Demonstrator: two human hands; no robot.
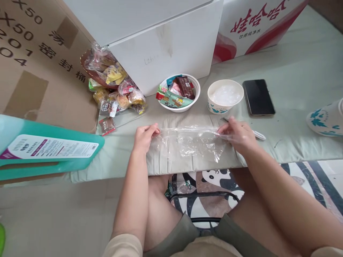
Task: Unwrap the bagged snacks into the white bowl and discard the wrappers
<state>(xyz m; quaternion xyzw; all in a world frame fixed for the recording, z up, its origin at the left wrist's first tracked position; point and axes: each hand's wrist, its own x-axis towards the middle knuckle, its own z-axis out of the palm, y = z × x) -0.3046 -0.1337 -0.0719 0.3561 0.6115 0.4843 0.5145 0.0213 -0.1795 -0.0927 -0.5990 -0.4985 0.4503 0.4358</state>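
A clear plastic bag [189, 142] lies flat on the pale green cushion [294, 107] right in front of me. My left hand [144, 136] pinches the bag's left end, fingers closed on the film. My right hand [237, 134] grips the bag's right end in the same way, so the bag is stretched between both hands. Just beyond the bag stand a white bowl of wrapped snacks [179, 93] and a paper bowl [225, 96] with a white filling.
A black phone [258, 97] lies right of the paper bowl. A pile of wrapped snacks [115, 89] sits left, against a cardboard box [40, 60] and a white box [166, 46]. A teal bottle [45, 151] lies at the left. A white pen [258, 134] rests behind my right hand.
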